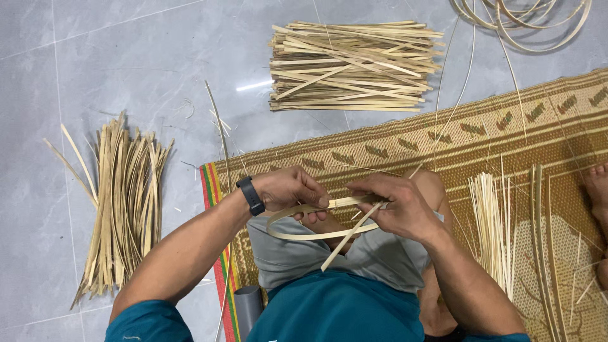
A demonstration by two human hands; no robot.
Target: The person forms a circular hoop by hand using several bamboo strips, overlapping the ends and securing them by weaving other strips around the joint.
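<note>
Head view looks straight down on a person seated on a woven mat (506, 136) laid over a grey tiled floor (126, 57). Both hands meet over the lap, working a thin bamboo strip (304, 235) bent into a flat loop. The left hand (288, 189), with a black wristband (251, 195) on that wrist, has its fingers (316, 196) closed on the loop's upper run where the ends overlap. The right hand (396, 206) is closed too, pinching the same overlap from the other side, and a second short strip (347, 240) slants down from its grip toward the knees.

As a judgement, the step in hand is closing the loop into a hoop: the overlap is held but not visibly fastened. The next move would call for keeping the curve's tension steady with one hand while the other fixes or wraps the joint, since a springy strip will flick open if either pinch slackens.

Around lie a bundle of split strips (354, 66) ahead, a darker bundle (123, 209) to the left, fine pale slivers (494, 221) on the mat, and coiled strips (525, 22) at the top edge.
</note>
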